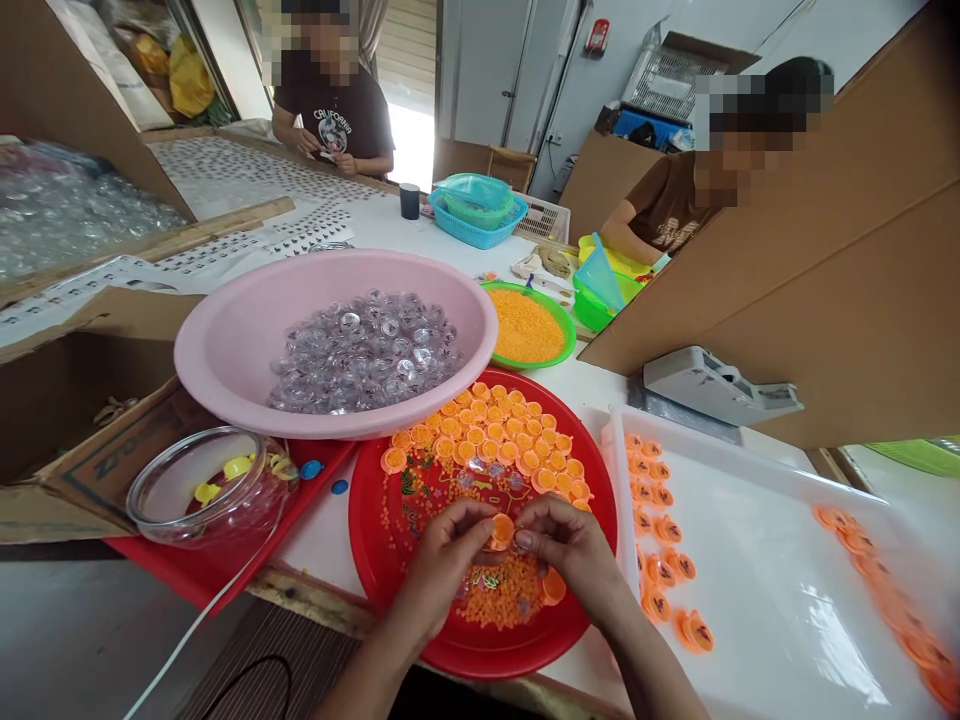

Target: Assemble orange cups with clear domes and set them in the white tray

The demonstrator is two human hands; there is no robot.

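Note:
Over a round red tray (375,590), my left hand (456,548) and my right hand (568,545) pinch one small orange plastic cup (502,532) from both sides. Under the hands lies a heap of tiny orange beads (499,600). A single orange cup (553,587) rests on the tray just below my right hand. Many more orange cups (480,435) cover the tray's far half. A few clear pieces lie between them and my hands. What sits inside the held cup is too small to make out.
Behind the tray stands a pink basin (225,340) of clear round caps (367,350), beside a green bowl of orange beads (525,325). To the right, a white tray (750,580) holds rows of assembled orange pieces (660,570). A glass bowl (210,510) and cardboard box (90,440) are left. Two people sit beyond.

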